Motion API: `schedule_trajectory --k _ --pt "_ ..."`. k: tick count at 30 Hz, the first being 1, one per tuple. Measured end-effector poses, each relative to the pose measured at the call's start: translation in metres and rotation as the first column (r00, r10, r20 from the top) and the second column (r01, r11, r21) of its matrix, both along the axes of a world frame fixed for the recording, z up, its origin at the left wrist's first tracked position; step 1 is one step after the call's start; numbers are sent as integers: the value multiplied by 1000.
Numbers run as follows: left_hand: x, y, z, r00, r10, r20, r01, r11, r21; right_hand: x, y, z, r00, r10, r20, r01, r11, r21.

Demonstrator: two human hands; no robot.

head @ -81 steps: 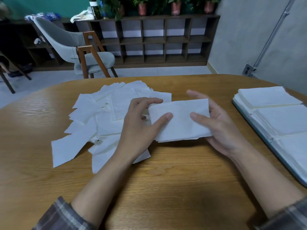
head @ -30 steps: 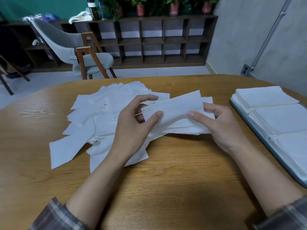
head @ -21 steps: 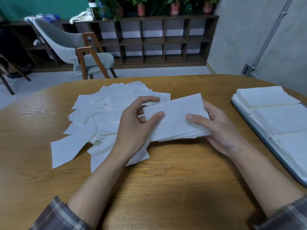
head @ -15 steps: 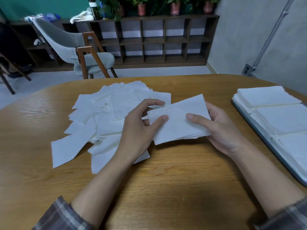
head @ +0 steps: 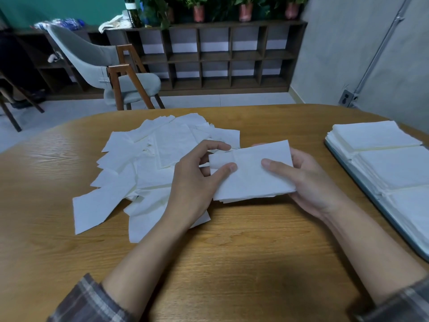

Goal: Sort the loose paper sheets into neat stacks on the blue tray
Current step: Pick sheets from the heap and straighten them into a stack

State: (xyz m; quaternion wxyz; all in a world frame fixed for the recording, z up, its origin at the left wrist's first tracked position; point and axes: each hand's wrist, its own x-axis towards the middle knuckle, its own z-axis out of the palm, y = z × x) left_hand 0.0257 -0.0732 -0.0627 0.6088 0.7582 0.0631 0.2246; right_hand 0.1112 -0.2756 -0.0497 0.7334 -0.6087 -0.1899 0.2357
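Wooden table; thin white rectangular sheets, loose heap.

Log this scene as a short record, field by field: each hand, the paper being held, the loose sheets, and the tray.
left hand: pinches the held stack's left edge, thumb on top
right hand: holds the held stack's right side, thumb on top
held stack: small bundle of white sheets between both hands
loose sheets: scattered pile on the table, left of the hands
blue tray: at the table's right edge
tray stacks: three neat stacks in a row
table: wooden
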Motion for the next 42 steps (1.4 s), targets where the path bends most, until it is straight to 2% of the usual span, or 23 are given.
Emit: schedule_trajectory --k 3,6,7,9,11,13,15,17,19,21,24,26,28,30,33,37,42 --pt "0 -2 0 1000 28 -4 -28 996 81 -1 2 0 999 -28 35 29 1000 -13" --pt "-1 -3 3 999 49 -11 -46 987 151 1 -2 2 999 13 49 -16 998 59" --pt "-3 -3 7 999 11 -47 -6 994 105 1 -4 3 999 33 37 -37 994 107" --pt "-7 -2 14 985 -131 -114 122 989 -85 3 -6 4 999 45 26 -48 985 164" --pt "-9 -1 17 974 -195 -114 177 973 -145 3 -4 3 999 -7 54 0 993 114" --pt "-8 1 14 987 -136 -83 133 990 -41 3 -2 2 997 -18 70 15 999 51" --pt "-5 5 10 995 -74 -67 81 991 103 1 -4 3 996 74 44 -76 996 44" --pt "-4 7 6 995 -78 -69 89 981 174 0 -5 5 988 148 34 -149 988 32" --pt "-4 6 5 989 -120 -88 137 968 209 1 -5 2 990 98 100 -89 992 -89" --pt "-5 3 4 989 -123 -84 144 939 314 3 -4 -2 966 1 260 61 971 -231" --pt "-3 7 -2 994 21 105 -80 801 594 6 -6 -4 898 -112 425 244 931 -271" --pt "-1 15 -6 967 150 206 -250 708 661 10 -8 -6 870 -179 459 325 909 -261" --pt "1 24 -6 936 301 183 -338 616 712 13 -10 -8 853 -229 469 376 893 -248" --pt "1 29 -6 914 397 86 -319 567 760 15 -10 -11 848 -260 461 400 886 -235" --pt "0 30 -3 892 452 -10 -290 589 755 16 -9 -11 844 -278 459 412 883 -224" --pt "-1 32 1 886 461 52 -358 607 709 16 -9 -12 835 -288 469 429 875 -225" --pt "-1 34 -1 898 439 43 -352 654 670 17 -10 -13 827 -292 481 439 869 -228"
